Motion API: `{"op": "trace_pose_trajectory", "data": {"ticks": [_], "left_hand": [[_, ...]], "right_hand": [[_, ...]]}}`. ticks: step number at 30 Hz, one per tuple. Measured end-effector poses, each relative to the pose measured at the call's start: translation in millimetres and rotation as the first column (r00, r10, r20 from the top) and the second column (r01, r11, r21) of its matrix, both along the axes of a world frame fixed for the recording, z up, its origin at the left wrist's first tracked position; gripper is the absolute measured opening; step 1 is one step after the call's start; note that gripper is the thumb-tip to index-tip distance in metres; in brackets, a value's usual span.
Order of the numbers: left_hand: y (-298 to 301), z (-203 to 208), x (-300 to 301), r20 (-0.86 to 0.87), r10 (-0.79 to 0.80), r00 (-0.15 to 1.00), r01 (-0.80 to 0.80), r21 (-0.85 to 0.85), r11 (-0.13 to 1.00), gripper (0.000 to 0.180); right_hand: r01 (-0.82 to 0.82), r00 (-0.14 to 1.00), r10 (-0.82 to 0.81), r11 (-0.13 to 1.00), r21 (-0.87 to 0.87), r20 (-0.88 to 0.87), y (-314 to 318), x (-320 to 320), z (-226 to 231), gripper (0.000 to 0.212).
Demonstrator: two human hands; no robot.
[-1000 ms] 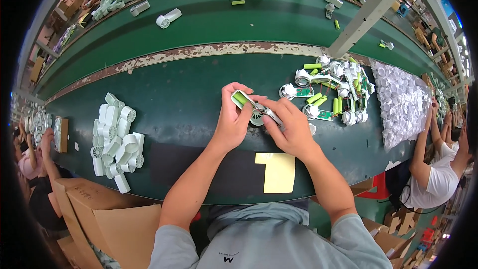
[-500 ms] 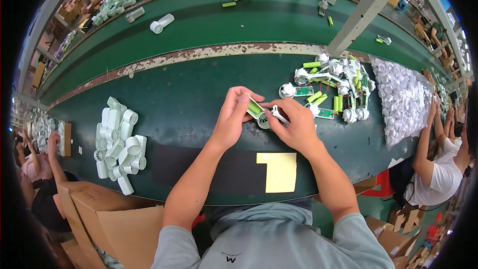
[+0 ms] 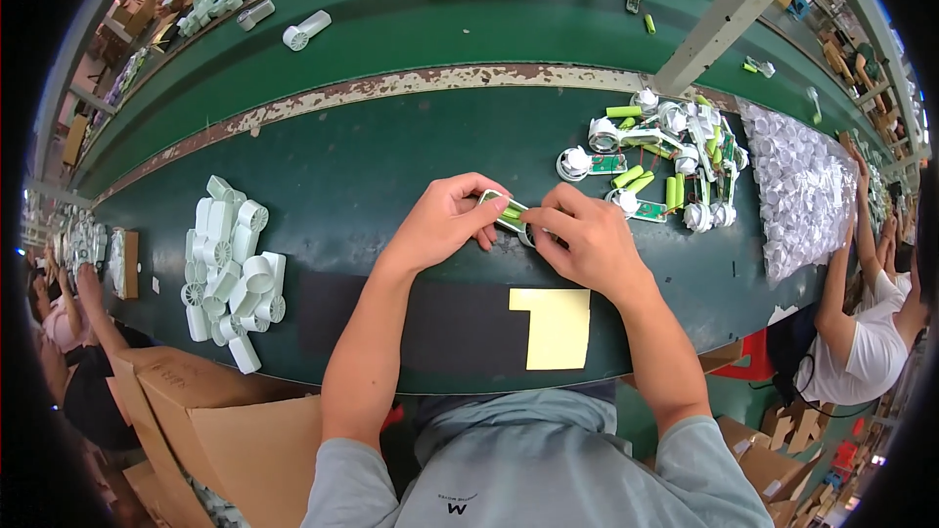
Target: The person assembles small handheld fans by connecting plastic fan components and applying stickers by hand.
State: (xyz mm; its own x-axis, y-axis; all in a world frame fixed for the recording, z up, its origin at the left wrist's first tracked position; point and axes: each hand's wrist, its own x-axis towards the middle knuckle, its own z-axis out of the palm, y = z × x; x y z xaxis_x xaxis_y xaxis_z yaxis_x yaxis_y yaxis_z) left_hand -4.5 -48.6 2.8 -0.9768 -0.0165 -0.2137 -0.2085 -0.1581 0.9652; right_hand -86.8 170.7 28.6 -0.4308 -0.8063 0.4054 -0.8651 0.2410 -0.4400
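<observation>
Above the middle of the green workbench, my left hand [image 3: 442,223] is closed around a pale green handheld fan housing [image 3: 514,207]. The housing's long side is uncovered, with a bright green strip, likely a battery, showing inside. My right hand [image 3: 594,240] has its thumb and fingers pinched at the housing's round end. Those fingers cover most of that end, so any small part there is hidden. To the right of my right hand lies a heap of fan inner assemblies [image 3: 688,158] with white motor heads, green batteries, circuit boards and red wires.
A pile of pale green fan shells [image 3: 227,279] sits left. Nearer me lie a black mat [image 3: 430,328] and a yellow paper [image 3: 559,332]. A bag of clear white parts [image 3: 797,196] is far right. Beyond a worn ledge runs a green conveyor [image 3: 391,34]. Cardboard boxes [image 3: 245,450] stand lower left; people sit either side.
The white piece seen at my right fingers is now out of sight, and those fingers have closed in over the housing's round end. The housing lies flatter between both hands.
</observation>
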Motion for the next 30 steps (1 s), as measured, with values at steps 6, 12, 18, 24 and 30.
{"op": "trace_pose_trajectory", "data": {"ticks": [6,12,18,24,30], "left_hand": [[-8.6,8.0,7.1,0.065,-0.295,0.953,0.298,-0.046,0.953,0.024],[-0.6,5.8,11.7,0.066,-0.356,0.932,0.362,-0.155,0.919,0.040],[-7.3,-10.8,6.1,0.160,-0.126,0.979,0.097,0.176,0.979,0.033],[-2.6,-9.1,-1.3,-0.020,-0.093,0.995,0.094,0.041,0.995,0.034],[3.8,-20.0,0.2,-0.100,-0.082,0.992,0.088,0.062,0.994,0.039]], "right_hand": [[-0.056,0.989,0.057,0.998,-0.013,0.134,2.2,0.1,1.4,0.018],[-0.070,0.976,0.072,0.997,-0.017,0.206,4.3,-1.4,4.8,0.026],[0.299,0.939,-0.325,0.933,-0.200,-0.113,0.6,11.6,15.1,0.043],[-0.003,0.976,-0.040,0.980,0.199,0.212,27.3,106.3,9.7,0.022],[0.086,0.983,-0.125,0.963,0.256,0.138,22.2,117.8,-11.3,0.038]]}}
